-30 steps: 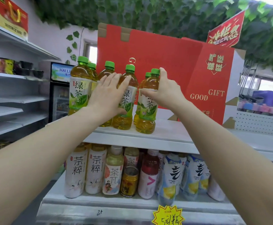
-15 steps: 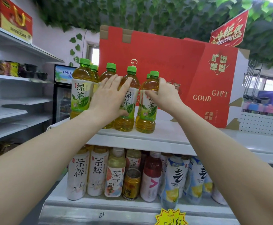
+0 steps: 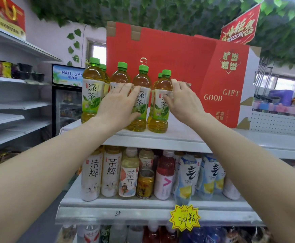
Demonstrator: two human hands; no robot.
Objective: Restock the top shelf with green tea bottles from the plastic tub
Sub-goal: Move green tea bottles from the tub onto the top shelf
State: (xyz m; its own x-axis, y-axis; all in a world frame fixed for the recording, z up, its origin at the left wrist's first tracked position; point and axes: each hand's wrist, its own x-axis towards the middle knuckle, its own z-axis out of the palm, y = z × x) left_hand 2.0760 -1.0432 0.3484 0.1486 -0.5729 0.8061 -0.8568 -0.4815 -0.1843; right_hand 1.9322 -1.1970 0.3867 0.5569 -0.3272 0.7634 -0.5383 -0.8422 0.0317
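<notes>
Several green tea bottles with green caps and amber liquid stand upright in a cluster on the white top shelf [image 3: 181, 139]. My left hand [image 3: 118, 104] lies with straight fingers across the labels of the middle bottle [image 3: 140, 109] and the one behind it, thumb low on the label. My right hand [image 3: 182, 100] grips the rightmost front bottle [image 3: 159, 118], fingers round its far side and thumb on the label. A further bottle [image 3: 90, 95] stands free at the left end. The plastic tub is out of view.
A big red gift carton [image 3: 187, 64] stands right behind the bottles. The shelf below holds mixed drink bottles and a gold can [image 3: 145, 183]. A yellow price tag [image 3: 185, 219] hangs on its edge. White shelving [image 3: 11, 118] and a fridge [image 3: 67, 95] stand at left.
Both hands have slid down from the bottle necks to the labels. The right hand's fingers have moved round the rightmost bottle's far side. The bottles stay upright in place.
</notes>
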